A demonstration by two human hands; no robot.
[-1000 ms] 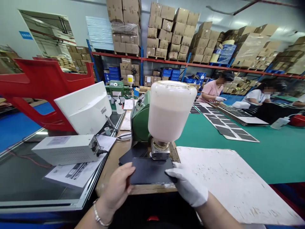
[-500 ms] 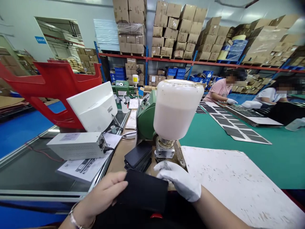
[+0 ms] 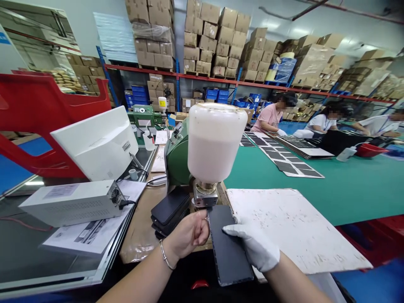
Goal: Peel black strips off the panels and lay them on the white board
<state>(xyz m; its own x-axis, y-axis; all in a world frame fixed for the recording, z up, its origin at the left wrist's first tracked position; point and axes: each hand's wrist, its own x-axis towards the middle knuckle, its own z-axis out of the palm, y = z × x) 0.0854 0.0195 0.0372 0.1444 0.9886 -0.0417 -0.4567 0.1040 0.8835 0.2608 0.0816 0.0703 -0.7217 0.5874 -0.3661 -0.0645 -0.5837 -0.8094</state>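
A black panel [image 3: 227, 259], long axis toward the body, is gripped at its sides between the bare left hand [image 3: 188, 235] and the gloved right hand [image 3: 254, 245].

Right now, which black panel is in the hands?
The panel between the bare left hand and gloved right hand; the others sit in a stack beside the green machine or on the mat.

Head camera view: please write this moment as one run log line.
left bare hand: touches black panel edge | right gloved hand: holds panel | beside: black panel stack, green machine with white bottle
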